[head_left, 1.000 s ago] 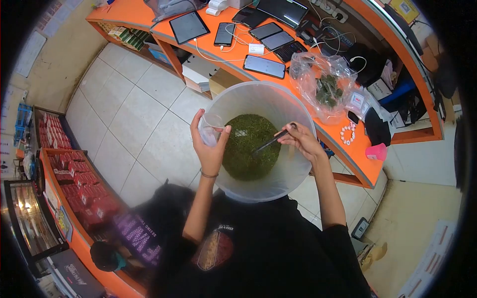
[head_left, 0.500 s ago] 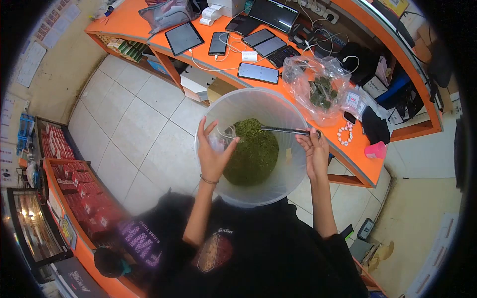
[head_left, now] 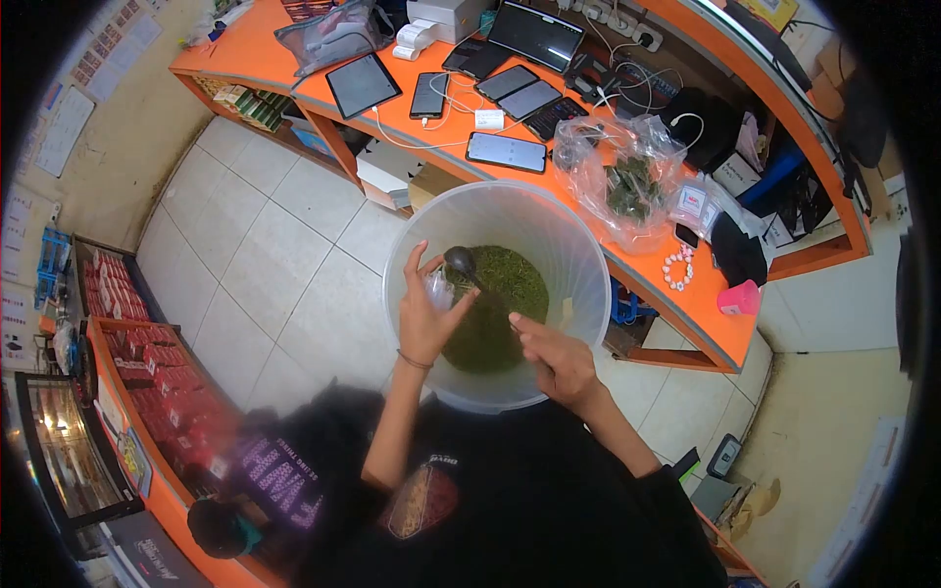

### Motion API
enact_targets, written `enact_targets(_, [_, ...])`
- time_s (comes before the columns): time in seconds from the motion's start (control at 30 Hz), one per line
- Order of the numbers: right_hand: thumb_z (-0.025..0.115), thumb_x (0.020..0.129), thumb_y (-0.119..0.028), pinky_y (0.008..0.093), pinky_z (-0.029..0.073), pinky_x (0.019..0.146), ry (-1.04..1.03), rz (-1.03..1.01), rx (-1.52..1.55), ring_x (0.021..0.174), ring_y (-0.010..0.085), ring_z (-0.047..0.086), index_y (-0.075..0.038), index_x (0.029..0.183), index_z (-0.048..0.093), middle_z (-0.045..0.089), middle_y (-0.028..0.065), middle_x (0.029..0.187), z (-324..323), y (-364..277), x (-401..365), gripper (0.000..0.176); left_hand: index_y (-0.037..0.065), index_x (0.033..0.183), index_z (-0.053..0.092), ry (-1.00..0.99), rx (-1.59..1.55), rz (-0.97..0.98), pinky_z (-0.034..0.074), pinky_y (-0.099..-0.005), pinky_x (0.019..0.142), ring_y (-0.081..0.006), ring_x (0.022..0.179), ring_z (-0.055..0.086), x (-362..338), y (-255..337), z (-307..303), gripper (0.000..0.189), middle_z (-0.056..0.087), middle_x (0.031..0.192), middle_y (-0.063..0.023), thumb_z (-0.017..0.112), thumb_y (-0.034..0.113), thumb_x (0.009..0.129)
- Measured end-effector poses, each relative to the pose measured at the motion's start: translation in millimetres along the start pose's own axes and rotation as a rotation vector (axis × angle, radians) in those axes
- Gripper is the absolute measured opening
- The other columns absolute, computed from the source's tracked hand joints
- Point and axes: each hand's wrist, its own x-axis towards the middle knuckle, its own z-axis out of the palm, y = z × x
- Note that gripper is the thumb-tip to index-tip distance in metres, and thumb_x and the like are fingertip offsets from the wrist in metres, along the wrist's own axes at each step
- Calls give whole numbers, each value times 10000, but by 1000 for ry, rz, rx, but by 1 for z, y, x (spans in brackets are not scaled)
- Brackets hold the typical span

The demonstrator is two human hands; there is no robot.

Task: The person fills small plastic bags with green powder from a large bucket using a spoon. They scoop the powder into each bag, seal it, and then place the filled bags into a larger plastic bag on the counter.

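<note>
A large translucent plastic bucket (head_left: 490,218) stands in front of me, with chopped green leaves (head_left: 518,282) covering its bottom. Inside it, on the left, my left hand (head_left: 421,318) holds a small clear plastic bag (head_left: 438,288) between thumb and fingers. My right hand (head_left: 564,365) grips the handle of a dark spoon (head_left: 459,260) from the right side. The spoon's bowl is raised above the leaves, close to the bag and the left fingertips. Its underside or back faces me, so what it carries cannot be made out.
Beyond the bucket runs an orange counter (head_left: 412,127) with phones, a tablet (head_left: 364,86), a laptop (head_left: 534,37) and cables. A clear bag of leaves (head_left: 632,186) lies near its edge. A person in a dark shirt (head_left: 284,480) is at lower left, beside shelves of red packs (head_left: 172,382).
My right hand has moved left and down over the bucket, bringing the spoon from the leaves up to the bag. My left hand stays nearly in place.
</note>
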Motion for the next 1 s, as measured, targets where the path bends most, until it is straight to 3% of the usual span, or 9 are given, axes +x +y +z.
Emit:
enact_targets(0.2, [656,853,24,369,589,732,112,-103,-76,908,330,705,16,1079,541,681,201,1112,-10,12,-6,254,91,1474,237,-18,-27,0,553,-357,737,-253,813,685,-1,2,0,990,654,1200,-165,870,202,721])
enact_targets(0.3, [552,963,-129,437,494,716,-580,523,-43,872,344,640,-64,1084,547,640,137,937,-25,12,-1,137,94,1476,232,-40,-38,12,555,-364,746,-255,814,684,-1,-2,0,981,643,1219,-167,862,201,732])
enact_targets(0.4, [552,947,-97,451,488,703,-573,616,-51,847,351,627,-112,1129,581,618,136,914,-10,25,-11,185,100,1482,225,-81,-49,43,555,-362,759,-259,835,687,0,-4,1,976,637,1234,-165,854,198,742])
enact_targets(0.5, [564,909,-50,453,490,699,-372,370,-163,826,354,612,-154,1229,586,602,132,898,8,39,1,337,107,1491,214,-138,-52,70,555,-361,770,-270,866,691,-2,-3,1,982,635,1243,-160,847,190,746])
enact_targets(0.6, [568,876,-9,444,493,722,-371,384,-111,837,345,608,-180,1313,561,593,130,890,24,45,11,470,113,1501,202,-203,-61,71,554,-366,773,-283,887,693,-1,-2,1,992,634,1251,-154,843,186,747])
enact_targets(0.7, [563,867,21,432,494,749,-168,237,-45,840,344,600,-164,1294,573,564,134,848,45,55,16,465,117,1506,193,-251,-78,42,546,-396,814,-337,975,667,-1,-1,-1,995,629,1253,-158,831,179,745])
enact_targets(0.87, [586,858,12,448,488,772,-303,411,63,838,365,598,-119,1218,617,527,157,879,49,64,7,384,118,1507,194,-288,-103,-9,537,-428,853,-397,1044,642,0,-2,-3,984,624,1252,-168,810,151,740])
enact_targets(0.93, [596,859,0,455,488,767,-405,424,37,838,372,598,-100,1181,634,518,168,900,52,71,1,339,127,1515,180,-284,-59,59,542,-382,813,-319,939,682,2,-3,-2,995,631,1255,-156,819,163,753])
enact_targets(1.0, [619,869,-39,456,486,751,-369,383,-6,813,370,597,-79,1084,665,503,171,922,59,77,-6,223,127,1492,253,-225,-52,129,533,-394,837,-333,975,670,4,-4,1,944,631,1252,-157,826,178,744])
